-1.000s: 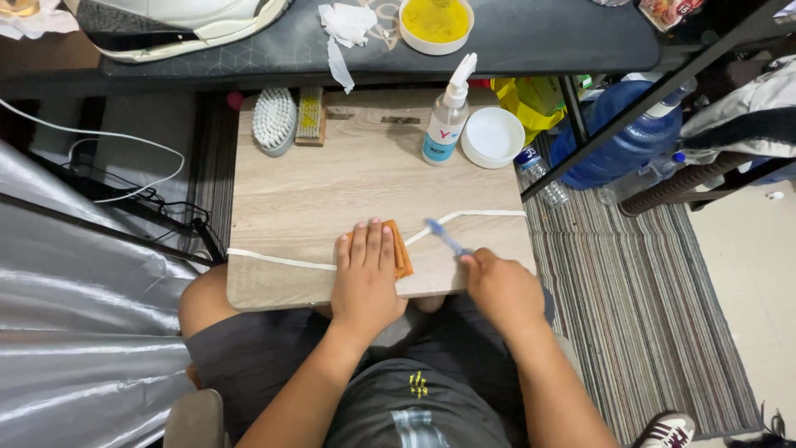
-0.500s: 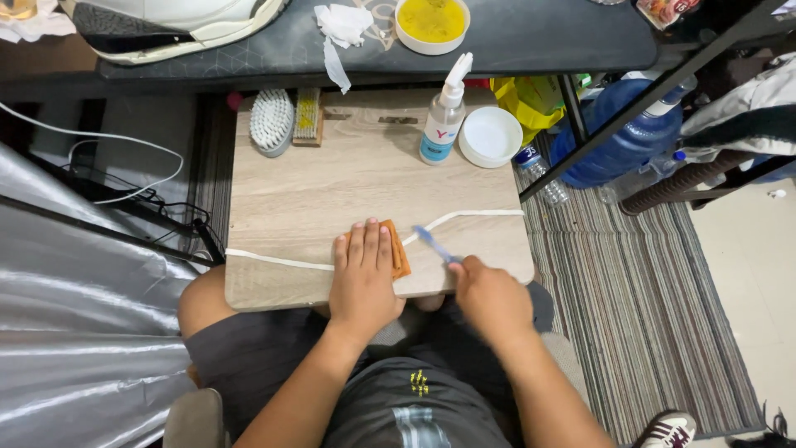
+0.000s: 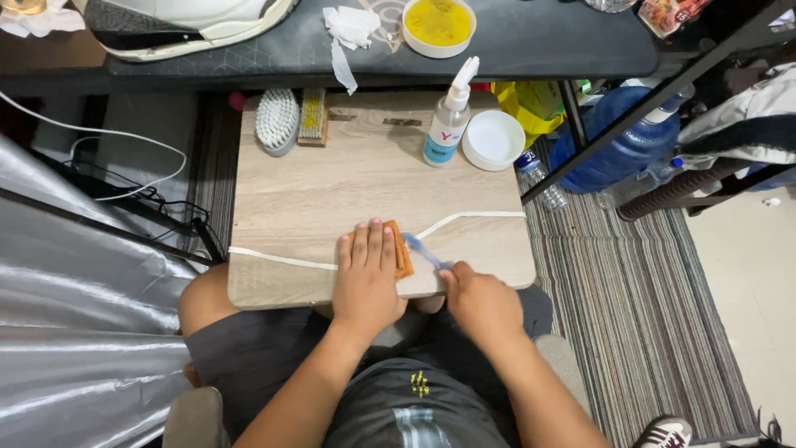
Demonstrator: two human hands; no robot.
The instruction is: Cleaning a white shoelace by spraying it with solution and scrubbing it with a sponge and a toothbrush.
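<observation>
left hand: my left hand (image 3: 367, 278) lies flat, fingers together, pressing an orange cloth (image 3: 401, 247) onto the desk (image 3: 332, 191) near its front edge; it pins rather than grasps.
right hand: my right hand (image 3: 483, 303) has its grip closed around the handle of a small blue brush (image 3: 421, 248), at the front edge toward the right corner.
lace: a white shoelace (image 3: 274, 259) runs along the front of the desk from the left edge, passes under my left hand and the cloth, and comes out toward the right edge.
long axis: the lace lies left to right; the brush slants from my right hand up and left.
key relation: the brush tip meets the lace just beside the cloth's right side, so the worked spot sits between my hands, nearer the left.
back edge: a spray bottle (image 3: 448, 124), a white lid (image 3: 492, 138) and two scrubbing brushes (image 3: 286, 120) stand well apart from both hands.
</observation>
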